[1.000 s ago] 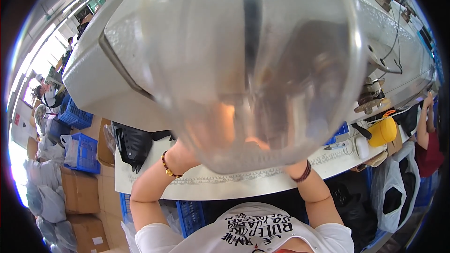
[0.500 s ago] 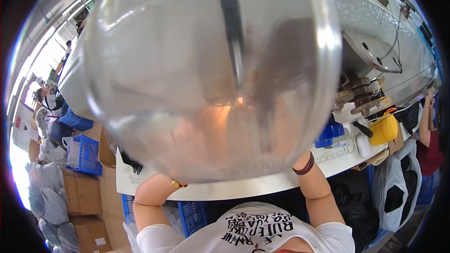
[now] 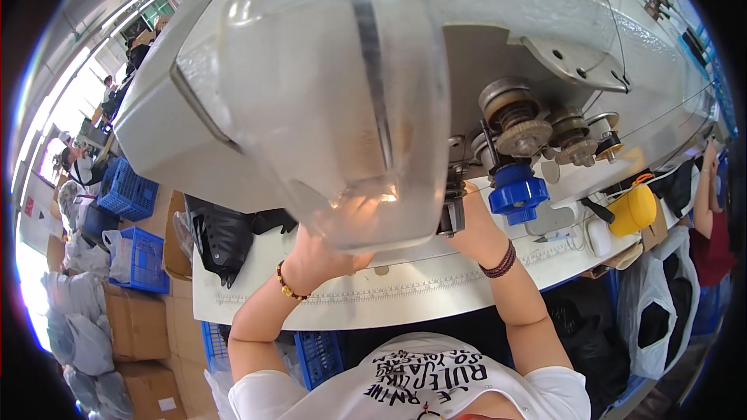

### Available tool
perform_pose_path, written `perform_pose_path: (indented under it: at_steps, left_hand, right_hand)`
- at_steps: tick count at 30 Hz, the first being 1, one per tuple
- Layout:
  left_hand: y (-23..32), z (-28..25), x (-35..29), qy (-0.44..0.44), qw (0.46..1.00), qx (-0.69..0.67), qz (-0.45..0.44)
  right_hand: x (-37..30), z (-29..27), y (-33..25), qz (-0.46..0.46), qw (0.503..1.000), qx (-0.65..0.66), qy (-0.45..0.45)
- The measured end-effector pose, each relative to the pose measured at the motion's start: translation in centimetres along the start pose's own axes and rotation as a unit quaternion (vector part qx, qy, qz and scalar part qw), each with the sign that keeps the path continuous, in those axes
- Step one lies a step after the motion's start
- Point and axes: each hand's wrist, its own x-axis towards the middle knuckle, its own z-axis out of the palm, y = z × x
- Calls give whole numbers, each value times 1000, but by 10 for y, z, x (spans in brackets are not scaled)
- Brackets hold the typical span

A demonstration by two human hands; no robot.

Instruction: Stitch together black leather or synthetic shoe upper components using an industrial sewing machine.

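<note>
1. Clear cover (image 3: 334, 109): now narrower in view, right edge farther left.
2. Blue knob (image 3: 518, 193), metal discs (image 3: 524, 138): now uncovered.
3. Left hand (image 3: 321, 255), right hand (image 3: 478, 227): more visible.

1 white desk (image 3: 420, 284) carries 1 sewing machine (image 3: 175, 128) with 1 clear guard (image 3: 311, 101) and 1 blue knob (image 3: 519, 193), and 1 pen (image 3: 552, 238) toward the right, near 1 yellow container (image 3: 633, 211). 2 beaded bracelets (image 3: 502, 261) show, 1 left and 1 right. At left stand 2 blue crates (image 3: 142, 262) and, nearer, 2 large brown cartons (image 3: 134, 321).
</note>
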Motion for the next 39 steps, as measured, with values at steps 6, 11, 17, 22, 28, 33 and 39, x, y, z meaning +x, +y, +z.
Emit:
perform_pose_path:
  at_steps: [6, 11, 17, 22, 28, 33, 39]
  left_hand:
    - [-63, 43, -8, 104, 960, -162, -204]
    - [-114, 67, 29, 137, 873, -276, -379]
    - [-110, -22, 10, 200, 899, -165, -352]
    - [-51, -87, -120, 145, 951, 132, -238]
    - [-6, -40, -243, 36, 865, 303, -399]
    - [-61, -22, -271, 159, 860, 125, -469]
    - [-55, -17, -211, 343, 792, 280, -421]
  right_hand:
    - [-14, 1, -1, 45, 998, -37, -20]
    - [-19, 5, 11, -14, 986, -161, -29]
    - [-38, -9, 7, 53, 992, -117, -4]
    - [-78, -24, -6, 88, 993, -85, -2]
    - [-97, -18, -11, 164, 986, 16, -21]
    - [-100, -15, -15, 169, 984, 36, -44]
    - [-131, -44, -19, 234, 972, 34, -14]
